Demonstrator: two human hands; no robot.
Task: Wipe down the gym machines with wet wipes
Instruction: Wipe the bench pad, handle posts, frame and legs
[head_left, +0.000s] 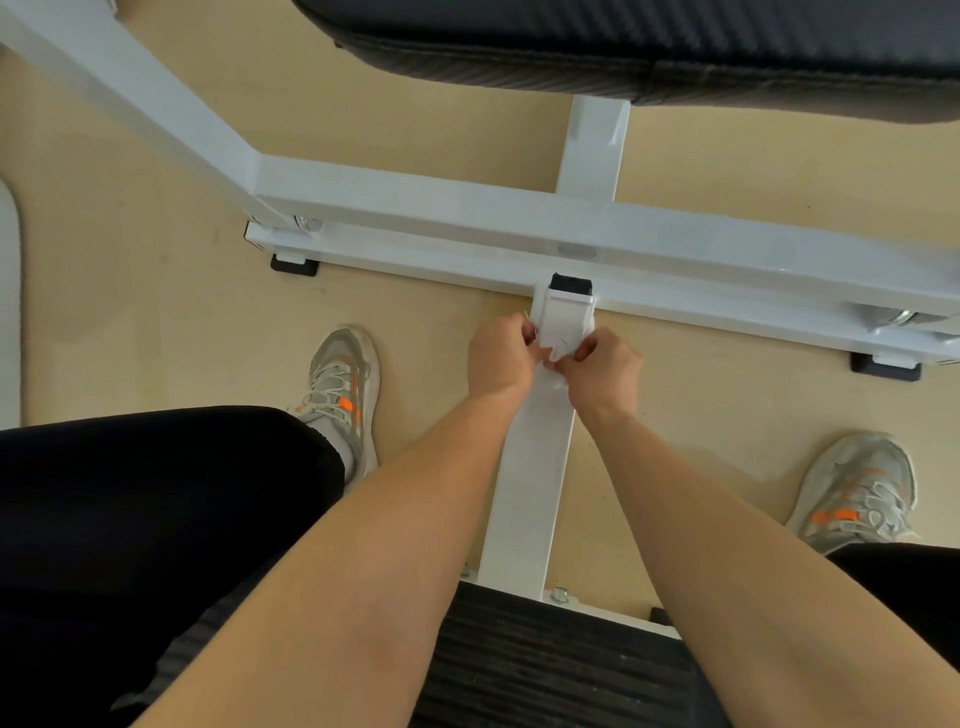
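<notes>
A white wet wipe (563, 332) is stretched between both hands, over the far end of a white steel beam (530, 493) of the gym machine. My left hand (498, 364) pinches the wipe's left edge. My right hand (605, 371) pinches its lower right part. Both hands sit just short of the beam's black end cap (570, 285), where it meets the white cross frame (467, 218). The wipe is hard to tell apart from the white beam.
A black padded cushion (623, 41) spans the top. A black ribbed seat pad (545, 670) lies below my arms. My two grey shoes (343, 395) (857, 493) stand on the tan floor either side of the beam. Black rubber feet (293, 265) support the frame.
</notes>
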